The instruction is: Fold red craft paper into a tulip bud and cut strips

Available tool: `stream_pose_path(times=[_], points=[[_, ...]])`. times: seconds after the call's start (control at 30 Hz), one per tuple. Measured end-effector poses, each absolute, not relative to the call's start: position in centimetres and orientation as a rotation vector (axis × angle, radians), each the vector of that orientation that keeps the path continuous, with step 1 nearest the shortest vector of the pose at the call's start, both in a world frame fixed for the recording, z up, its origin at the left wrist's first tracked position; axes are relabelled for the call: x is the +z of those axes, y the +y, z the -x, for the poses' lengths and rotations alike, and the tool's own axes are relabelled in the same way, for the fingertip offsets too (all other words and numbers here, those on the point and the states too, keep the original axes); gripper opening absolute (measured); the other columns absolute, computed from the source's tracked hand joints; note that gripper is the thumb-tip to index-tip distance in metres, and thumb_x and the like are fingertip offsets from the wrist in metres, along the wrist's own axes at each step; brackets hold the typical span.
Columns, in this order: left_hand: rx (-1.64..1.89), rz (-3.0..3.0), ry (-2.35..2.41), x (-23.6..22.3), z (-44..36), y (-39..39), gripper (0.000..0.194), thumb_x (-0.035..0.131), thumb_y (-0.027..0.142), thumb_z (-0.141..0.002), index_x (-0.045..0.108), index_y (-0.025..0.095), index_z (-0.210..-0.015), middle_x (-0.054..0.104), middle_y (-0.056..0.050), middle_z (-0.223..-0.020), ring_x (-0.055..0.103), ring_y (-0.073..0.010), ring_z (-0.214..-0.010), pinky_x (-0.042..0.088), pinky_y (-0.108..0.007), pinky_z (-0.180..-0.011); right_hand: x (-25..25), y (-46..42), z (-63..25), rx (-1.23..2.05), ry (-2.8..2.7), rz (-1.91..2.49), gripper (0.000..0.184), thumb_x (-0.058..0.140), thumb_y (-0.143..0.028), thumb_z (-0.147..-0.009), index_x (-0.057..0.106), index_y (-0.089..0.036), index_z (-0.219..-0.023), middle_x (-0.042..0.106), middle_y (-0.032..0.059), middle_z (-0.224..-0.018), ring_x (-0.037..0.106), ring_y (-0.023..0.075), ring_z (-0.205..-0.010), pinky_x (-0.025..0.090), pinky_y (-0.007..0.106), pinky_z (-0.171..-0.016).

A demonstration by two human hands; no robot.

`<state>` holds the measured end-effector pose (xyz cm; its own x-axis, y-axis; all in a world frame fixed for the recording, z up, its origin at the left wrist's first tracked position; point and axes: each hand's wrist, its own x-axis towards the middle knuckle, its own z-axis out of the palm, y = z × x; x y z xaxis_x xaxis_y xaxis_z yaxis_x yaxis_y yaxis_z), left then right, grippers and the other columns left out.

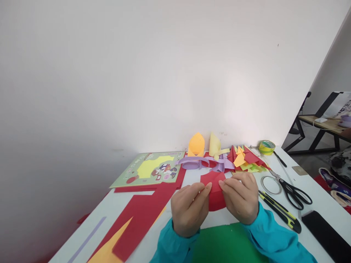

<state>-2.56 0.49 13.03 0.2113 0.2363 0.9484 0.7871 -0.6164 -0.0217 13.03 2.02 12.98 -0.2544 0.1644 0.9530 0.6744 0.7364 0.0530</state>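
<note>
Between my two hands is a piece of red paper (216,201) with a rounded lower edge, held up above the table. My left hand (190,208) pinches its left side between thumb and fingertips. On the other side my right hand (241,195) pinches it the same way, the two thumbs close together. A crease or bend seems to run across the paper at thumb height. Under my forearms lies a green sheet (227,243).
Paper pieces (246,159) in several colours pile against the wall, beside curled purple strips (193,162). Scissors (294,193), a box cutter (279,212), a tape roll (267,147) and a black phone-like slab (326,233) lie right. A paper pad (128,171) and red sheets (137,215) lie left.
</note>
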Motion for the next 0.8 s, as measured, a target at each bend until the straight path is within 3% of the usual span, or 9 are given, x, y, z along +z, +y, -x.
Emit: stream_pose_path(times=[0.27,0.43,0.67,0.8], points=[[-1.379,2.030,-0.952,13.1,2.7,0.5,0.013,0.055,0.009,-0.079,0.062,0.016,-0.087,0.064,-0.005,-0.071,0.055,-0.0109,-0.055,0.044,-0.020,-0.047,12.8,2.1,-13.0,-0.558,-1.810,0.630,0.013,0.058,-0.007,-0.078,0.063,-0.014,-0.088,0.067,0.0052,-0.074,0.052,0.0181,-0.074,0.039,0.033,-0.060],[-1.361,1.987,-0.953,13.0,2.6,0.3,0.014,0.051,0.010,-0.082,0.063,0.017,-0.082,0.063,-0.003,-0.063,0.058,-0.0114,-0.054,0.047,-0.021,-0.049,12.9,2.0,-12.7,-0.533,-1.835,0.591,0.012,0.057,-0.005,-0.078,0.063,-0.011,-0.087,0.067,0.0077,-0.075,0.051,0.0195,-0.075,0.038,0.034,-0.060],[-1.349,1.972,-0.936,13.4,2.5,-0.3,0.013,0.054,0.010,-0.080,0.064,0.014,-0.087,0.063,-0.005,-0.069,0.057,-0.0116,-0.056,0.043,-0.020,-0.048,12.9,1.3,-13.0,-0.570,-1.728,0.611,0.014,0.059,-0.003,-0.076,0.062,-0.012,-0.087,0.066,0.0070,-0.071,0.050,0.0191,-0.073,0.037,0.033,-0.059],[-1.362,1.952,-0.945,13.6,2.2,-0.7,0.009,0.057,0.008,-0.078,0.063,0.015,-0.077,0.059,-0.002,-0.061,0.053,-0.0096,-0.052,0.042,-0.019,-0.049,13.3,1.0,-13.4,-0.553,-1.701,0.653,0.016,0.058,-0.004,-0.076,0.061,-0.015,-0.087,0.065,0.0053,-0.072,0.049,0.0183,-0.072,0.035,0.033,-0.060]])
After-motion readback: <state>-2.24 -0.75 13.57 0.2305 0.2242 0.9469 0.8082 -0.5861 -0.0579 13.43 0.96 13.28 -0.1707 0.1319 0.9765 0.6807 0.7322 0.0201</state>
